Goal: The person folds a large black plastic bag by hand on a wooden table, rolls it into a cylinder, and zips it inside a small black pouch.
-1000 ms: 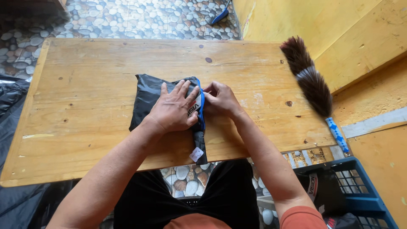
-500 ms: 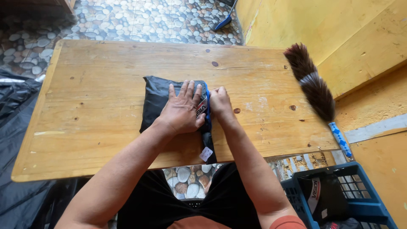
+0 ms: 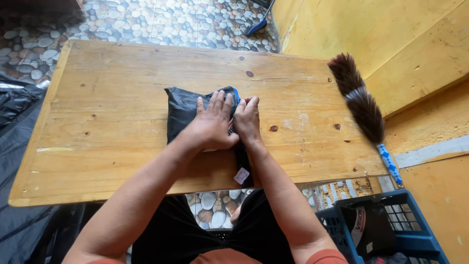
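Pressing flat on a folded black garment [image 3: 183, 115], the left hand [image 3: 213, 124] lies palm down with its fingers spread and straight, grasping nothing, the fingertips reaching the garment's far edge. Just beside it on the right, the right hand [image 3: 247, 120] rests with its fingers held together and bent slightly down over the garment's right edge, where a strip of blue trim shows; whether those fingers pinch the cloth or only press it cannot be told. The garment sits near the middle of the wooden table [image 3: 97, 146], most of it showing to the left of the hands, and a narrow part runs toward the near edge, ending in a small white tag [image 3: 241, 175] that hangs over it. On the right end of the table lies a brown feather duster [image 3: 359, 100] with a blue and white handle, well apart from the hands. At the near right, on the floor, a blue plastic crate [image 3: 415, 234] holds dark cloth, but it is cut off by the frame and its contents are hard to make out. Black sheeting [image 3: 19, 112] lies to the left of the table.
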